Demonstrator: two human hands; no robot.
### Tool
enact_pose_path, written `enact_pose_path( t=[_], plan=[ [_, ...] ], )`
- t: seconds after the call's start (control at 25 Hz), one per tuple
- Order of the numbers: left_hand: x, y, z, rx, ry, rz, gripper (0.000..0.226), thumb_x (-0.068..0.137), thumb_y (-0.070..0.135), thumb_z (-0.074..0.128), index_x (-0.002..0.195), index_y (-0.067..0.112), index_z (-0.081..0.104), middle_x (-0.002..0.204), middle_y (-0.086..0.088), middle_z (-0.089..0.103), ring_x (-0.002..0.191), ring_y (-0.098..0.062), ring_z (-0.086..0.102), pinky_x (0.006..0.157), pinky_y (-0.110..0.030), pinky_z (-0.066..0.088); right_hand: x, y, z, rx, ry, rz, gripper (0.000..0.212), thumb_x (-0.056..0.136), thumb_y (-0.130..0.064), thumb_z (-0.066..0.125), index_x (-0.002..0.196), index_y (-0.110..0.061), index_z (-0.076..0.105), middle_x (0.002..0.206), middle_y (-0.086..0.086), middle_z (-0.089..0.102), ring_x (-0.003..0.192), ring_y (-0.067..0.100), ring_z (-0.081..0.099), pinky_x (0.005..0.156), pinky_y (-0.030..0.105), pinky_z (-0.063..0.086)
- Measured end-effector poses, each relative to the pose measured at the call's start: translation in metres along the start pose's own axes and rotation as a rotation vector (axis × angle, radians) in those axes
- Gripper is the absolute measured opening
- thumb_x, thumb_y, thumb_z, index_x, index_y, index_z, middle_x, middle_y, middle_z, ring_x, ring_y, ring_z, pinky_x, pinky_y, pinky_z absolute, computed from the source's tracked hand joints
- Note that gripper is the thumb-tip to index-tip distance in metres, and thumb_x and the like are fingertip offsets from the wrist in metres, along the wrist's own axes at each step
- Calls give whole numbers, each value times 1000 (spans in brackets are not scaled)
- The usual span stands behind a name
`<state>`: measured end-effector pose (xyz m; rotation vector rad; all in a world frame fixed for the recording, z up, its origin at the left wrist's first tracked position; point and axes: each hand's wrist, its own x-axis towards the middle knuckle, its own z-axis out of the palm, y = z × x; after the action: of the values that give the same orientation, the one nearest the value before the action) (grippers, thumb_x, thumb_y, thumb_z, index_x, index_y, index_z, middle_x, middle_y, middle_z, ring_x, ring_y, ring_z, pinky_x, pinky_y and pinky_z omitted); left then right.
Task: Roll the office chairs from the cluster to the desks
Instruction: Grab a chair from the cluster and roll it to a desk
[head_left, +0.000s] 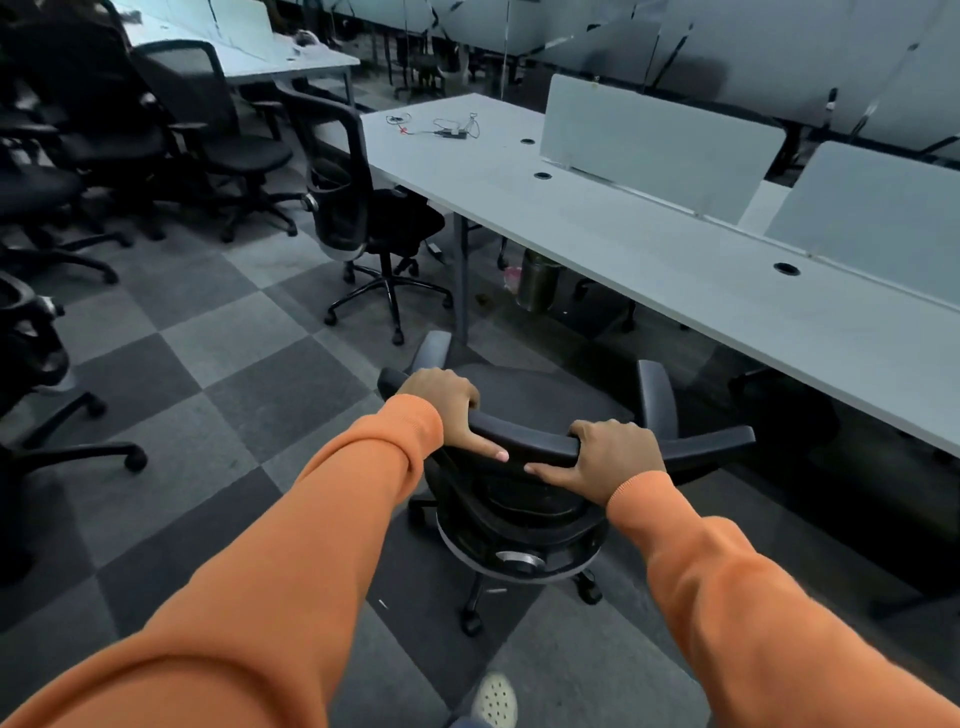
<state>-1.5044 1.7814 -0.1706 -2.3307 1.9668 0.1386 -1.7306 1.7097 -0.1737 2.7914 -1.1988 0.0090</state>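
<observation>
Checkered grey carpet tiles (234, 374) cover the floor of a dim open office. On them, near the long white desk (675, 270) but not yet under it, stands the black office chair (545, 395) we are rolling. Our left grip (447, 410) and right grip (613, 457) are both clenched on the top rail of its backrest, fingers curled over the front edge and thumbs lying along the back. We judge this to be the delivery step. The seat already faces the desk, so the next move calls for a steady forward push, steered to the right of the desk leg so the armrests slide under the top. Another mesh-backed chair (358, 208) is already parked at the desk's near end, and the cluster of chairs (156, 130) waits well apart at the left. Our fingertips are hidden beyond the rail, and most of the chair's castors are covered by its seat and back. The space under the desk is too dark to read beyond a metal bin (537, 286). The cluster runs off the left edge, so we cannot count it.
</observation>
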Motion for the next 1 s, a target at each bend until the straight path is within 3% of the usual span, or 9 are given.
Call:
enact_pose_path(
  t=[0.12, 0.32, 0.6, 0.92, 1.0],
  plan=[
    [23, -42, -3, 13, -13, 4, 95, 41, 103, 41, 95, 29, 69, 81, 11, 67, 84, -17, 63, 78, -32, 50, 35, -23, 4, 22, -12, -5, 79, 64, -97, 34, 85, -26, 60, 79, -5, 68, 75, 22, 66, 59, 31, 43],
    [60, -98, -8, 56, -1, 36, 103, 35, 103, 32, 95, 28, 69, 84, 10, 69, 83, -17, 63, 77, -32, 49, 86, -54, 6, 54, -37, 6, 78, 67, -97, 30, 85, -26, 57, 76, -6, 66, 74, 19, 65, 62, 31, 48],
    [118, -169, -14, 96, 36, 138, 103, 35, 102, 29, 93, 25, 67, 81, 8, 67, 78, -18, 62, 65, -29, 37, 156, -88, 0, 78, -43, 41, 75, 70, -94, 30, 84, -25, 54, 79, -5, 67, 76, 20, 66, 61, 31, 45],
    [203, -270, -22, 107, 47, 287, 103, 35, 104, 26, 87, 25, 67, 73, 8, 65, 74, -16, 61, 73, -31, 50, 256, -148, 4, 19, -11, 237, 78, 66, -97, 32, 85, -26, 58, 81, -5, 69, 78, 22, 67, 59, 31, 39],
    [221, -287, -24, 108, 55, 327, 101, 37, 105, 30, 85, 25, 68, 70, 8, 63, 71, -16, 60, 72, -32, 51, 277, -157, 2, 13, -12, 257, 78, 66, -96, 34, 95, -30, 62, 87, -6, 71, 82, 22, 67, 63, 32, 43]
  ],
)
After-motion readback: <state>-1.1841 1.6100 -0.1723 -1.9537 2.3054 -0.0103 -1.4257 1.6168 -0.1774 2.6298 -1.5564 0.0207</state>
